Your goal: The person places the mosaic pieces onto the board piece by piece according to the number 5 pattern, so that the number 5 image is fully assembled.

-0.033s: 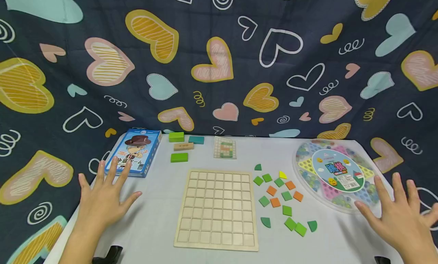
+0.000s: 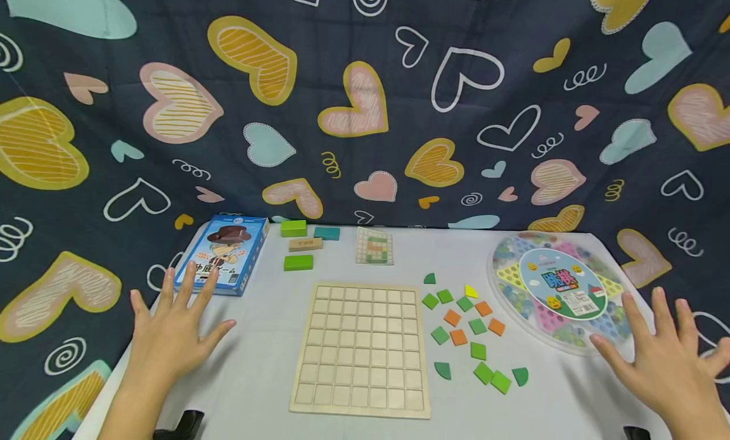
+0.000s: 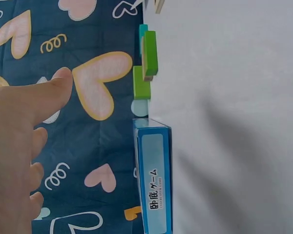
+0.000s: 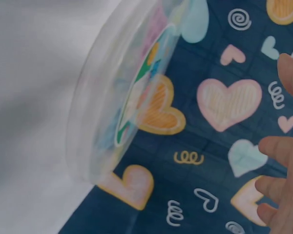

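Left hand [image 2: 171, 335] and right hand [image 2: 667, 361] spread, grasping nothing. Between them, loose tiles [image 2: 478, 350] lie beside the gridded board [image 2: 362, 357], none yet in it.

The backdrop [image 2: 342, 47] is navy with mustard, pink and pale-blue hearts and white spirals. On the white table [image 2: 256, 370], the far-left box [image 2: 236, 253] is blue, the blocks [image 2: 298, 262] beside it green, teal and tan, the near board [image 2: 360, 350] pale wood with a square grid, the tiles [image 2: 478, 350] to its right green, orange and yellow, the round case [image 2: 550, 321] at right patterned pink, yellow and pale blue.
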`<action>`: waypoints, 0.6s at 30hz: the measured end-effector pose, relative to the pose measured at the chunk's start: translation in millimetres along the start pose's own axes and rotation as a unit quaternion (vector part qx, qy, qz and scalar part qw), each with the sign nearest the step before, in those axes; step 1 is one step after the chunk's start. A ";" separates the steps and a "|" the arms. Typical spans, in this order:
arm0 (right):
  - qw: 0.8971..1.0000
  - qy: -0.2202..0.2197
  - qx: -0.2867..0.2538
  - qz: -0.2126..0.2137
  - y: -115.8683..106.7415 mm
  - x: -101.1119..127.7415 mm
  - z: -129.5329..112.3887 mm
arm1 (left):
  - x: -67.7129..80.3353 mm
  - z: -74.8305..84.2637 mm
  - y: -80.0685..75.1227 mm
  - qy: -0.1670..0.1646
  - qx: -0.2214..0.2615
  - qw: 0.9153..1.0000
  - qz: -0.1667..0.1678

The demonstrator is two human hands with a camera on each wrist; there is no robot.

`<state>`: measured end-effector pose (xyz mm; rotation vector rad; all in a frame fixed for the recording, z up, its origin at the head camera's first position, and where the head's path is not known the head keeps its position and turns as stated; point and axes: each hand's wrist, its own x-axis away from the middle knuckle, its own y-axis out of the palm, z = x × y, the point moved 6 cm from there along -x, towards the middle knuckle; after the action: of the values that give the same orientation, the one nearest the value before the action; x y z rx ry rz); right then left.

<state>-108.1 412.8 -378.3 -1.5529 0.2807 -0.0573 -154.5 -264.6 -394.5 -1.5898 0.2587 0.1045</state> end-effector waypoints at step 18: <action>0.928 -0.221 -0.301 -0.017 18.7 -31.1 -104.9 | -22.6 90.6 36.2 0.172 0.212 0.955 -0.117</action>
<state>-163.2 317.4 -391.7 -2.1258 -0.1041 0.3820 -176.2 -172.8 -428.1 -1.1906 0.3359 -0.3937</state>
